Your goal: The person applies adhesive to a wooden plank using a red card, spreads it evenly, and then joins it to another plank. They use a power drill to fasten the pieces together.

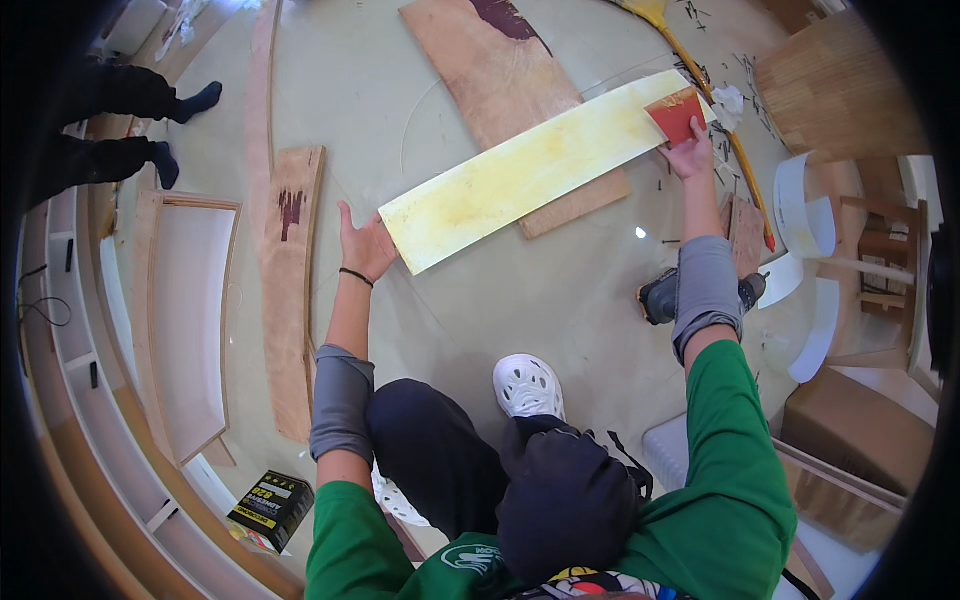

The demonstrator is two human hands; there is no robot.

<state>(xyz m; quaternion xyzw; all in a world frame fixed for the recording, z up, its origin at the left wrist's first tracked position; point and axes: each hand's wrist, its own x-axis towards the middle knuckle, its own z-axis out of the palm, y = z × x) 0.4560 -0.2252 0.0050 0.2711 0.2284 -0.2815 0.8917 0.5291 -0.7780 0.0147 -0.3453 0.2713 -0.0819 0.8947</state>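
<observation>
A big pale floor (480,330) fills the view. On the left lies a long shelf frame (185,320) made of light wood, and next to it a narrow plywood strip (290,300) with a dark red stain.

In the middle lies a long yellow board (530,170), tilted so its far end points up and to the right. It rests partly on top of a brown plywood board (500,80) that has a dark stain at its top.

A round wooden drum (840,90) stands at the upper right. White curved strips (800,205) lie below it.

The person crouches, with a white shoe (528,385) on the floor. A power tool (660,298) sits on the floor, partly hidden behind the right forearm.

The left hand (365,245) is open and flat, with the fingers spread. It presses against the near end of the yellow board. The right hand (688,155) is at the far end of the board. Its fingers are closed on a red scraper card (675,112), which lies on the board's far end.

A black and yellow box (270,510) sits at the lower left. Small nails (720,70) are scattered near the far end.
</observation>
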